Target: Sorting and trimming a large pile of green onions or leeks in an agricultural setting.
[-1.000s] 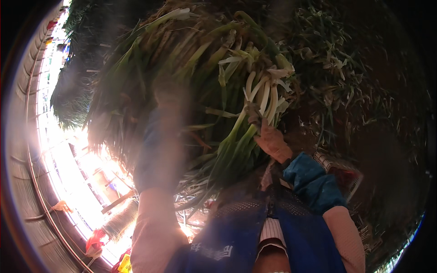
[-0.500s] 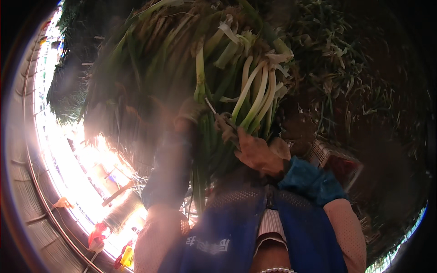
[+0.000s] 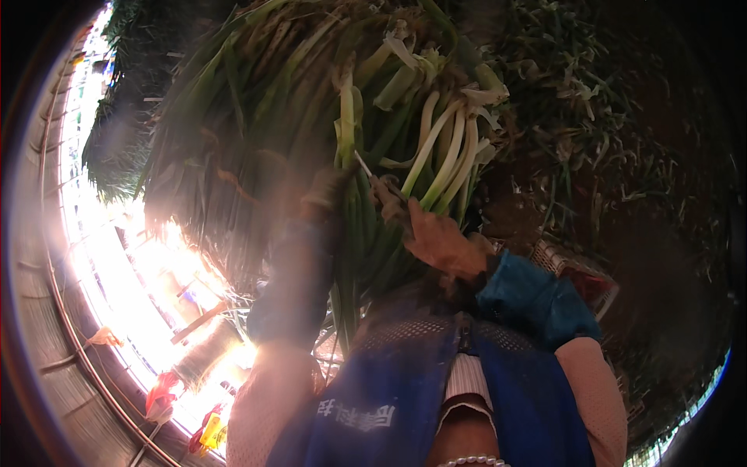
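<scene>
A large heap of green onions fills the upper middle, with long green leaves and pale stems. My left hand, dim behind glare, is closed at the base of one upright green onion stalk. To its right, my right hand, in an orange-brown glove with dirty grey fingertips, is closed around a small knife. The knife's thin, bright blade points up and left toward that stalk; its handle is hidden in the fingers. Several peeled white-stemmed green onions lie just beyond my right hand.
Loose leaves and trimmings cover the dark ground at the upper right. A plastic crate stands beside my right forearm. More bundled greens lie at the far left, near a bright, ribbed wall and a red bag.
The view has shifted slightly. The knife blade now sits closer against the upright stalk, and both hands keep nearly the same places.
</scene>
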The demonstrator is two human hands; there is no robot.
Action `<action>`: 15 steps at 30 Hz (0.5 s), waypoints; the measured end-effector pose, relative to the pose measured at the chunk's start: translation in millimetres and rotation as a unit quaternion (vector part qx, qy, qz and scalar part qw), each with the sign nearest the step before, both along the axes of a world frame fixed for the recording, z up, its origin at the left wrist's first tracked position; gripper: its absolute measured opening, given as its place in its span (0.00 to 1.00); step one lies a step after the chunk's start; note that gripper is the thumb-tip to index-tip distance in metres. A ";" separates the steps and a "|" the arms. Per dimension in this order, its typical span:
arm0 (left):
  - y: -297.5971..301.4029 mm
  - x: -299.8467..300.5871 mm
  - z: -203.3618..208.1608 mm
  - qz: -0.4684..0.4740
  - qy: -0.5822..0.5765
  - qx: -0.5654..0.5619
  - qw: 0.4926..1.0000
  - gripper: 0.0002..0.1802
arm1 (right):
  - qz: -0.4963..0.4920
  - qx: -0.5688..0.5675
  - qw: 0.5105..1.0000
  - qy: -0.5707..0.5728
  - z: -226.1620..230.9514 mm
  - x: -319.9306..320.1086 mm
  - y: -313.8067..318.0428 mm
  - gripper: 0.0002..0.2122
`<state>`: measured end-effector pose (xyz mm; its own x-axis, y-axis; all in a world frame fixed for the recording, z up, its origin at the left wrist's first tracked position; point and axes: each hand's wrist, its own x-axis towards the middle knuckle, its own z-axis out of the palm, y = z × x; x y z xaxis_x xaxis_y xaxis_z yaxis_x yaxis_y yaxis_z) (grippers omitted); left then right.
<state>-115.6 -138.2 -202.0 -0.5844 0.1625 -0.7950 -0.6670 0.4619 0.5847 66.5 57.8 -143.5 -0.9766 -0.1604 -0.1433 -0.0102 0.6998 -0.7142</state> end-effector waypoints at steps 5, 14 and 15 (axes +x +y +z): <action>6.3 -6.9 5.2 -0.219 0.170 -0.136 0.951 0.19 | -0.016 -0.010 0.989 -0.146 -4.7 -40.7 6.7 0.32; 22.3 -36.3 8.9 -0.457 0.457 -0.383 0.660 0.21 | -0.018 0.018 0.993 -0.113 -12.9 -32.3 32.1 0.31; 15.3 -38.0 -1.5 -0.374 0.459 -0.338 0.732 0.21 | -0.061 -0.025 0.978 -0.197 -1.9 -35.5 30.1 0.30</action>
<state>-153.6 -122.9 -203.5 -0.8713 0.4604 -0.1701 0.4500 0.8877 0.0974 31.0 87.9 -145.4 -0.8598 -0.0618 -0.5068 0.3541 0.6429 -0.6792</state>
